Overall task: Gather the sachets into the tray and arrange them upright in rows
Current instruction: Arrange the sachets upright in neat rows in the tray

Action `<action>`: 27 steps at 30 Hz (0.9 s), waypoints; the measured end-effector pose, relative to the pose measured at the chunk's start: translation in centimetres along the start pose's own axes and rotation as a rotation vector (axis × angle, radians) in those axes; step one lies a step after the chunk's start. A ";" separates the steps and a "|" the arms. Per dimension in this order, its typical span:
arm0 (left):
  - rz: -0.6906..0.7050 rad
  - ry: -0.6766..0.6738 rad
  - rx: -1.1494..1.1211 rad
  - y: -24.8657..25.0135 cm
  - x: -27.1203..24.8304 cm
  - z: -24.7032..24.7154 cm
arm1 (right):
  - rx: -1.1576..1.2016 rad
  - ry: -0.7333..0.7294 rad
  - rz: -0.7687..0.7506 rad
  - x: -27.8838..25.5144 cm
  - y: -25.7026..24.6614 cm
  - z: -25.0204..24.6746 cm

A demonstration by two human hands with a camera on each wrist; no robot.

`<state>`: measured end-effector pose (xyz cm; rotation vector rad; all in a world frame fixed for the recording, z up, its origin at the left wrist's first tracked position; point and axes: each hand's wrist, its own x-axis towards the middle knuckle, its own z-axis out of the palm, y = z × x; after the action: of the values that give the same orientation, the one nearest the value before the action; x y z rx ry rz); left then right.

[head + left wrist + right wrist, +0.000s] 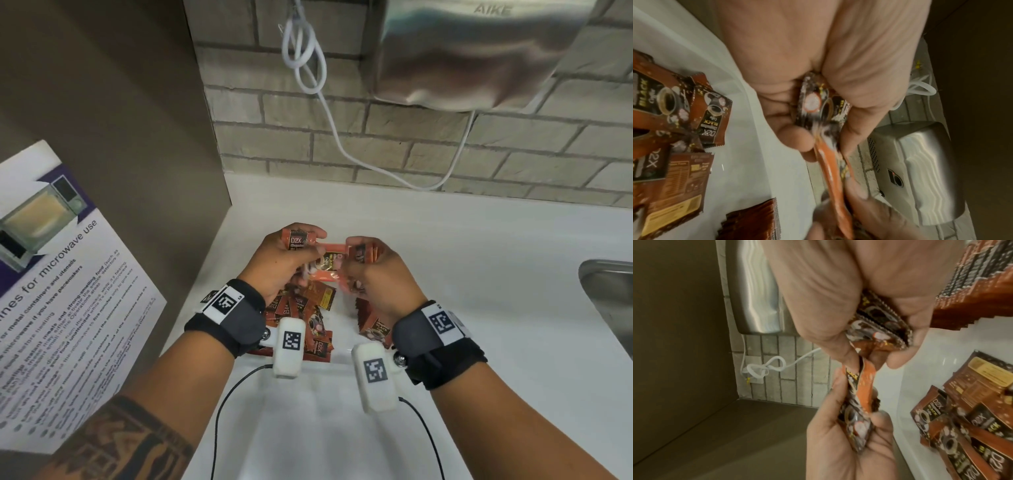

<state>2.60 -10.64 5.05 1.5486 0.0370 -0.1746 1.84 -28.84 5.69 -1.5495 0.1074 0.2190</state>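
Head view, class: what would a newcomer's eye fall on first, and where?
Two hands meet mid-picture, the left hand and right hand each gripping orange coffee sachets. Below them, loose sachets lie jumbled in a white tray. Top right, a steel hand dryer hangs on the brick wall.

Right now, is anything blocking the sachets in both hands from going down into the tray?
Partly. Loose sachets lie flat in the tray under the left hand, and an upright row stands below the right hand. The white floor between them looks open.
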 end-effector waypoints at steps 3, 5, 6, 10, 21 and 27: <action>-0.033 -0.075 0.021 0.0 -0.3 0.0 | 0.104 0.077 -0.052 0.6 -0.7 -0.3; -0.046 -0.140 0.013 -0.1 -0.5 0.6 | 0.129 0.083 -0.088 0.8 -0.6 -0.1; -0.049 -0.155 -0.001 -0.2 -0.6 1.0 | 0.115 0.078 -0.100 0.8 -0.4 0.2; -0.067 -0.129 -0.074 -0.2 -0.5 1.6 | 0.020 -0.012 -0.077 0.6 0.4 0.6; -0.085 -0.222 -0.103 -0.8 -0.2 0.6 | -0.015 -0.066 -0.095 1.3 0.4 -0.4; -0.040 -0.224 -0.006 -1.3 -0.3 1.1 | -0.017 -0.112 -0.052 1.3 0.5 0.1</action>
<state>2.02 -11.71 3.79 1.5146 -0.1082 -0.3784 2.96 -28.64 4.91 -1.5519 -0.0227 0.2661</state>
